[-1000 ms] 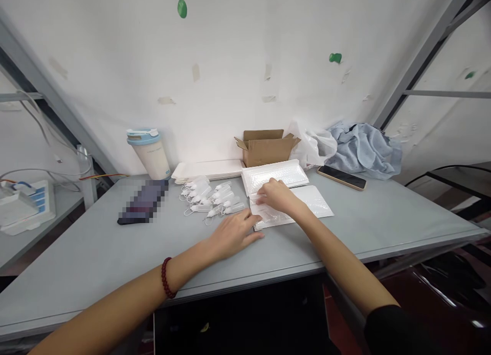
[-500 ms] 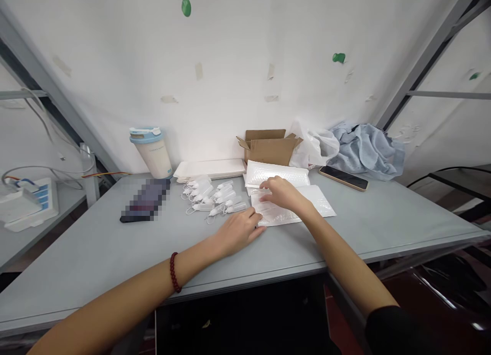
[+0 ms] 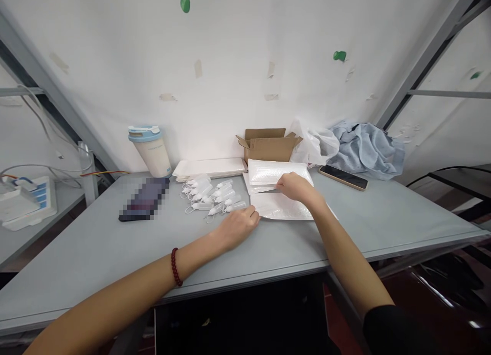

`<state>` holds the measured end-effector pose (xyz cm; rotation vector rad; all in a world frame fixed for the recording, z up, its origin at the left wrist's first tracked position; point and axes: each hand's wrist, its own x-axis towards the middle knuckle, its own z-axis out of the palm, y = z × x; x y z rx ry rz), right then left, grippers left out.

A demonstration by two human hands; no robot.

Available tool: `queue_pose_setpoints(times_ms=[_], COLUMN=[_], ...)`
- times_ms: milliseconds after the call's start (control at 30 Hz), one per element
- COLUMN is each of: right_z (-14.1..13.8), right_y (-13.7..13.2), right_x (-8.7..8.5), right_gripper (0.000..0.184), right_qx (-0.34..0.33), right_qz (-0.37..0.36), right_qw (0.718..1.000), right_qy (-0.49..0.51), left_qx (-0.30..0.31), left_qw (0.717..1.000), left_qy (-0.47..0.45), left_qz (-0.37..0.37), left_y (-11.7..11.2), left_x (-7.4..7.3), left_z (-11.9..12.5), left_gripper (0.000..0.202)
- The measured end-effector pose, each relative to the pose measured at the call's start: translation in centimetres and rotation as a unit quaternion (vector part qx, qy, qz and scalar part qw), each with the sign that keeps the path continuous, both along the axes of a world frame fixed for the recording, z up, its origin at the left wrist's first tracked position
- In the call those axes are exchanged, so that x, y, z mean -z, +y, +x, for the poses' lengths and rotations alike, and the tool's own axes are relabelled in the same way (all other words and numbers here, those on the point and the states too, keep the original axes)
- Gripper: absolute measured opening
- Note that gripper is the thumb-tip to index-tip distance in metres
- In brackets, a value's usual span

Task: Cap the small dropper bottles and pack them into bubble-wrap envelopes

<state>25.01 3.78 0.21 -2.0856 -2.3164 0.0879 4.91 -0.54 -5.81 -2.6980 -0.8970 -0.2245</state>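
A white bubble mailer (image 3: 286, 206) lies on the grey table in front of me. My left hand (image 3: 238, 226) is closed at its near left corner, fingertips pinched on the edge. My right hand (image 3: 298, 187) pinches the mailer's far edge, where a dark gap shows between two white layers. Behind it lies another bubble mailer (image 3: 276, 172), partly under the right fingers. Left of the mailers, close to my left hand, several small clear squeeze bottles (image 3: 215, 194) with white tips and loops lie in a loose cluster.
An open cardboard box (image 3: 270, 146) stands against the wall, with a white plastic bag (image 3: 316, 145) and bunched blue cloth (image 3: 368, 149) to its right. A phone (image 3: 344, 177), a flat white stack (image 3: 209, 167), a lidded cup (image 3: 154, 153) and a pixelated dark object (image 3: 144, 199) surround the work area.
My right hand has moved right and its fingers have closed on the mailer's far edge. My left fingers have drawn together at the near corner. The front mailer has shifted slightly.
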Motion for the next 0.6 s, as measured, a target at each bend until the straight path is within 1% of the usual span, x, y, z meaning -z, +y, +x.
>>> queue_pose_setpoints(times_ms=[67, 133, 233, 333, 400, 500, 567, 600], right_z=[0.3, 0.3, 0.3, 0.3, 0.4, 0.4, 0.3, 0.3], right_y=[0.1, 0.3, 0.8, 1.2, 1.4, 1.6, 1.8, 1.9], right_x=[0.0, 0.0, 0.4, 0.9, 1.2, 1.7, 2.0, 2.2], right_gripper=[0.023, 0.019, 0.026, 0.037, 0.041, 0.049, 0.057, 0.062], right_qx=[0.012, 0.021, 0.028, 0.016, -0.006, -0.039, -0.055, -0.061], right_qz=[0.021, 0.043, 0.076, 0.09, 0.095, 0.127, 0.145, 0.146], right_qw=[1.0, 0.998, 0.997, 0.994, 0.993, 0.987, 0.983, 0.982], right_qy=[0.018, 0.027, -0.009, -0.054, -0.068, -0.086, -0.098, -0.102], left_qx=[0.0, -0.005, -0.01, -0.02, -0.028, -0.039, -0.045, -0.049], left_qw=[1.0, 0.998, 0.994, 0.991, 0.99, 0.989, 0.99, 0.992], left_qy=[0.024, 0.056, 0.11, 0.135, 0.14, 0.14, 0.116, 0.086], left_qz=[0.017, 0.022, 0.008, -0.01, -0.017, -0.034, -0.061, -0.082], left_y=[0.1, 0.0, -0.3, -0.6, -0.7, -0.8, -0.7, -0.5], left_x=[0.0, -0.4, -1.3, -2.2, -2.5, -2.7, -2.9, -3.2], left_z=[0.1, 0.3, 0.7, 1.4, 1.8, 2.2, 2.3, 2.2], left_gripper=[0.031, 0.028, 0.027, 0.03, 0.032, 0.034, 0.029, 0.026])
